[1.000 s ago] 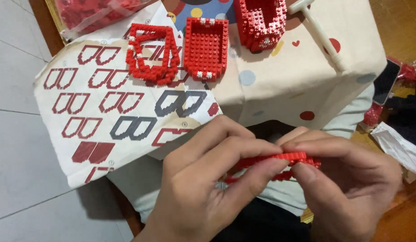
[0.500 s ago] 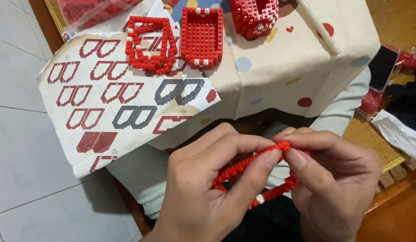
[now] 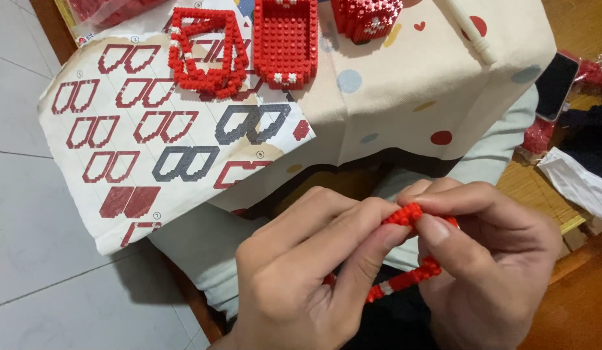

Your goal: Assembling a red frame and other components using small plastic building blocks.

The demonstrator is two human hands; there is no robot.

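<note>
Hands meet over the lap, the left hand point(image 3: 301, 272) and right hand point(image 3: 489, 259) both pinched shut on one red brick frame point(image 3: 411, 272), while three red brick builds point(image 3: 285, 39) sit beside one instruction sheet point(image 3: 119, 149) on the worktop point(image 3: 411, 97).

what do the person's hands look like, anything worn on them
Both the left hand and the right hand are bare: no gloves, rings or watch show. The fingernails are short and unpainted. No sleeve reaches either wrist in the head view; the forearms lie out of frame.
</note>
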